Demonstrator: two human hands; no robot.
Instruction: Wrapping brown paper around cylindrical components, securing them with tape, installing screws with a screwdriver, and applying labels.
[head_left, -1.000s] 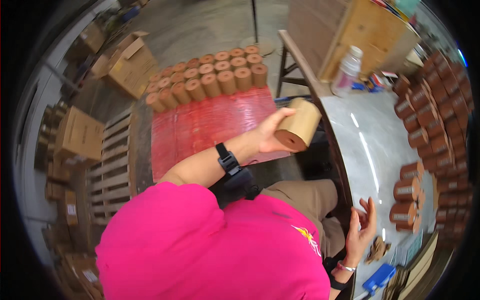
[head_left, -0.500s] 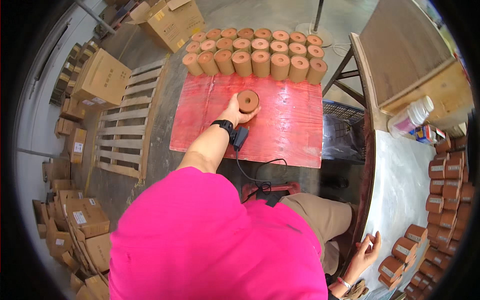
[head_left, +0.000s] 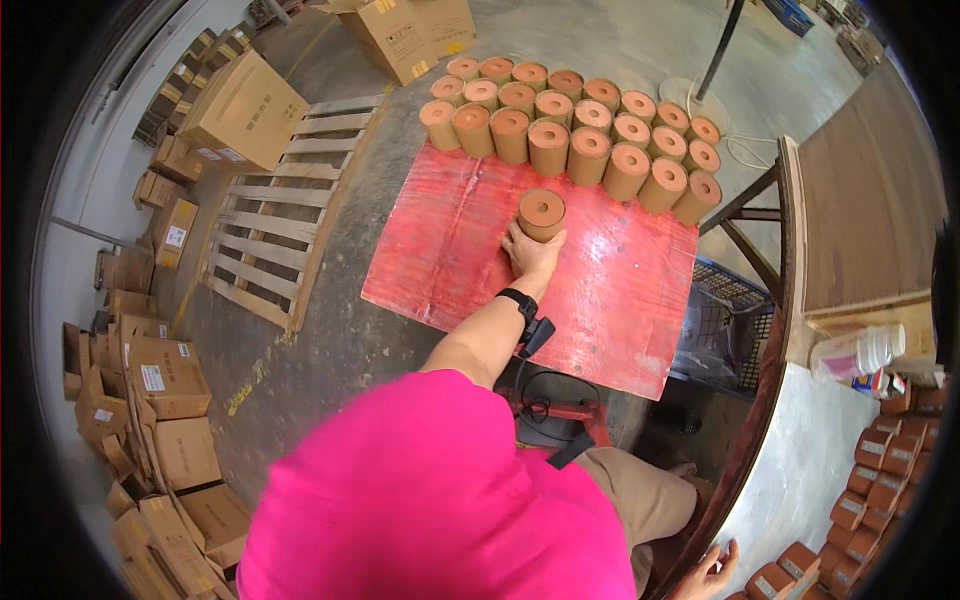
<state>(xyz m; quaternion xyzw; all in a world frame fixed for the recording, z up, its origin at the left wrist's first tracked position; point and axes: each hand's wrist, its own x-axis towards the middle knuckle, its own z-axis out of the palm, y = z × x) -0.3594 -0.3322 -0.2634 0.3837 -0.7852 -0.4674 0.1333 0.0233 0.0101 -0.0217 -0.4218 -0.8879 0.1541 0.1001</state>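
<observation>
My left hand (head_left: 532,254), with a black band at the wrist, is closed round the near side of a brown cylinder (head_left: 541,216). The cylinder is upright and has a round hole in its reddish-brown top. Beneath it lies a red board (head_left: 450,235); whether its base touches the board I cannot tell. Just beyond, similar cylinders (head_left: 548,145) stand upright in three rows along the board's far side. At the lower right, my right hand (head_left: 712,575) is by the edge of a metal-topped bench (head_left: 790,460), fingers apart and holding nothing; the picture's edge cuts it off.
Small brown labelled blocks (head_left: 870,500) are stacked on the bench, beside a white bottle (head_left: 858,352). Black crates (head_left: 735,325) stand under the bench. A wooden pallet (head_left: 285,220) and cardboard boxes (head_left: 165,380) lie to the left. A cable (head_left: 540,385) hangs near my left wrist.
The view has turned, shifting the scene. My left hand has carried the cylinder closer to the standing rows, and it looks lower. My right hand is still by the bench, now closer to the picture's bottom.
</observation>
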